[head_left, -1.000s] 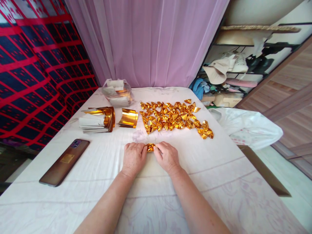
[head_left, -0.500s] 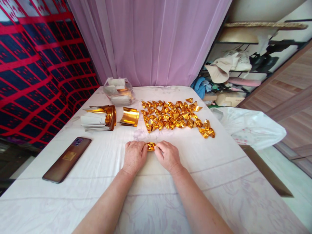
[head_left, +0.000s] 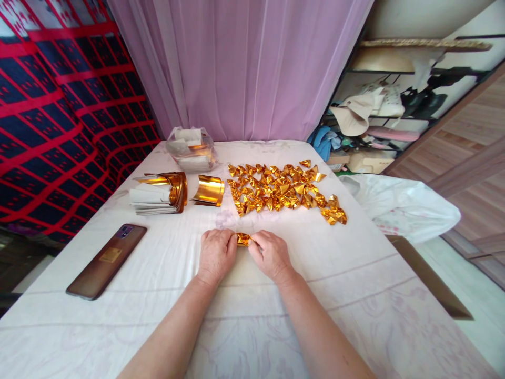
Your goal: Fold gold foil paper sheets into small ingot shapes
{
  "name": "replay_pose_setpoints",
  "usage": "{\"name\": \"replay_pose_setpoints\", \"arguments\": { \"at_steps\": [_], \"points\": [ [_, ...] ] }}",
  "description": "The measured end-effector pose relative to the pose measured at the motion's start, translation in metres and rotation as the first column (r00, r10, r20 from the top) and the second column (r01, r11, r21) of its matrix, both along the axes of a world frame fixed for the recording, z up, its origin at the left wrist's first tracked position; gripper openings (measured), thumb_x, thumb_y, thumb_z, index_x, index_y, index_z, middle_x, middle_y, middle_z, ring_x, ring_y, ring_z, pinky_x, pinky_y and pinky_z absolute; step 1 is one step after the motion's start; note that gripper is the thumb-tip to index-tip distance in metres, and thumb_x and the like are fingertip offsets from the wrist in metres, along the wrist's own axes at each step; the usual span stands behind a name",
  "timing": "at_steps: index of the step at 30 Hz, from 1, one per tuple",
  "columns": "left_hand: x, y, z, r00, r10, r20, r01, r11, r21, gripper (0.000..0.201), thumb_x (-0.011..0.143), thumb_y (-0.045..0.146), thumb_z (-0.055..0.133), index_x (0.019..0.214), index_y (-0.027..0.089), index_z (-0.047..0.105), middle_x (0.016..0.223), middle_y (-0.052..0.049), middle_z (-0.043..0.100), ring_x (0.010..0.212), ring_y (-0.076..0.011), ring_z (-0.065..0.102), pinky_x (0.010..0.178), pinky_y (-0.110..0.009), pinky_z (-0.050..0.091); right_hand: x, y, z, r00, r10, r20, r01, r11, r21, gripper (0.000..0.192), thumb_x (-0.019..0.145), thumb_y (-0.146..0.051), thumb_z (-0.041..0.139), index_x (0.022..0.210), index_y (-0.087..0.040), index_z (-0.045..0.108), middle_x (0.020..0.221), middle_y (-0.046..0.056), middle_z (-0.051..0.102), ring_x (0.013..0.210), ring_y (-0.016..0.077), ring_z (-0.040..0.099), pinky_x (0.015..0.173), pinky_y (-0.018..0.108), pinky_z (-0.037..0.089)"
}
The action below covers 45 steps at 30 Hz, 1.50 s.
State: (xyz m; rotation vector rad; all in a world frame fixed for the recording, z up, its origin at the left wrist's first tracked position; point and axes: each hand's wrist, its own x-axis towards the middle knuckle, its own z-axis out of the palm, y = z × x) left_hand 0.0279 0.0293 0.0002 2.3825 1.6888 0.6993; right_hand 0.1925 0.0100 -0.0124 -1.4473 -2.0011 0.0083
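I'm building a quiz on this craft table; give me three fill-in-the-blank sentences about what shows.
1. Both hands, left hand and right hand, pinch one small folded piece of ____ foil paper.
2. The dark smartphone lies to the person's ____.
3. The curtain behind the table is ____.

Missing: gold; left; pink

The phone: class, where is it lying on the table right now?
In the head view, the phone lies flat on the white tablecloth at the left, nearer the camera than the stack of gold paper sheets.

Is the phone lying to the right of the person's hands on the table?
No, the phone lies face down to the left of the left hand, while the right hand has only cloth beside it.
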Motion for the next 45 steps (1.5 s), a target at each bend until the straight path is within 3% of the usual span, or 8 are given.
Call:
{"name": "replay_pose_setpoints", "arguments": {
  "at_steps": [29,45],
  "points": [
    [-0.0002,0.0010,-0.0002,1.000,0.002,-0.007,-0.002,1.000,-0.023,0.027,0.092,0.026,0.043,0.079,0.020,0.065,0.074,-0.005,0.070,0.080,-0.0227,0.063,0.079,-0.037,0.038,-0.0007,-0.0013,0.0005,1.000,-0.012,0.013,0.012,1.000,-0.021,0.022,0.083,-0.014,0.048,0.062,-0.021,0.053,0.063,0.000,0.058,0.063,0.0128,0.051,0.061,0.025,0.030],
    [0.0006,0.0003,0.0023,1.000,-0.013,0.000,0.013,0.999,-0.047,0.029,0.093,0.029,0.044,0.078,0.020,0.068,0.074,-0.005,0.070,0.079,-0.0227,0.064,0.079,-0.037,0.038,0.0001,0.0003,-0.0019,0.997,-0.077,0.013,0.077,0.996,-0.037,0.024,0.088,-0.021,0.049,0.066,-0.021,0.056,0.066,0.001,0.062,0.065,0.0140,0.055,0.062,0.026,0.031]
  ]
}}
